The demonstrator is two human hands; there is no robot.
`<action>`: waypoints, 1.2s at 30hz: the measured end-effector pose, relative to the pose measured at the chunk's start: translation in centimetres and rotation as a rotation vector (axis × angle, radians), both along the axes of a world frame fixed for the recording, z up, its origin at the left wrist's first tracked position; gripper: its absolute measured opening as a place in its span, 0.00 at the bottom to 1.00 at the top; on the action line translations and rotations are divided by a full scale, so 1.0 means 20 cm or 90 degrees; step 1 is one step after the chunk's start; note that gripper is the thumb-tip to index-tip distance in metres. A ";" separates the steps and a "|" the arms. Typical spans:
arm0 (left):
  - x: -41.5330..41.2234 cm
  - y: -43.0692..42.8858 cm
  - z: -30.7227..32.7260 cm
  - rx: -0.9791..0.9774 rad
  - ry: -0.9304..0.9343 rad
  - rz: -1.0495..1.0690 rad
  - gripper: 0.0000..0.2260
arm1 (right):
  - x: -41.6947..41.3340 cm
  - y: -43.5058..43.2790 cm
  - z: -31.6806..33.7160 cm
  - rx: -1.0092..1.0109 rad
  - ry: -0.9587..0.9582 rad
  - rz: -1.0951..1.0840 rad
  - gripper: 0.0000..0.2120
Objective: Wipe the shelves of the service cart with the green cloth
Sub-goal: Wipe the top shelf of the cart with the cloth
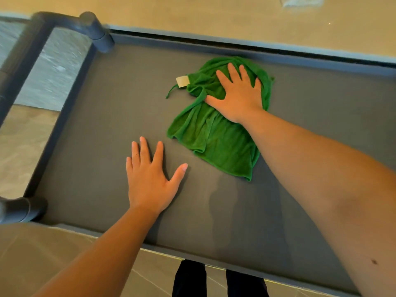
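Cloth [216,133] lies rumpled under the flat, spread right hand [237,95] on the cart shelf [85,125], just beyond the empty, open left hand [150,179] bracing there; smoothing it first should wipe better.

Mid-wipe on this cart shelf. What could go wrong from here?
1. The right hand presses only the far part of the green cloth. The loose, rumpled near part may fold under and leave streaks.
2. The left hand lies flat on the bare shelf, so it may leave marks or block the next stroke toward that side.
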State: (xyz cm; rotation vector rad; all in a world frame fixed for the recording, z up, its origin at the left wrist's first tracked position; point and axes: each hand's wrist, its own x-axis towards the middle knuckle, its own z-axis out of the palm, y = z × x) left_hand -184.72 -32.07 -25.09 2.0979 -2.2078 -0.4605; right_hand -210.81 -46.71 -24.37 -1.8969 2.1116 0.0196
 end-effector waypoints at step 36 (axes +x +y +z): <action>-0.35 0.47 0.00 0.028 -0.082 -0.208 0.37 | 0.12 1.89 0.07 0.121 -0.003 -0.093 0.47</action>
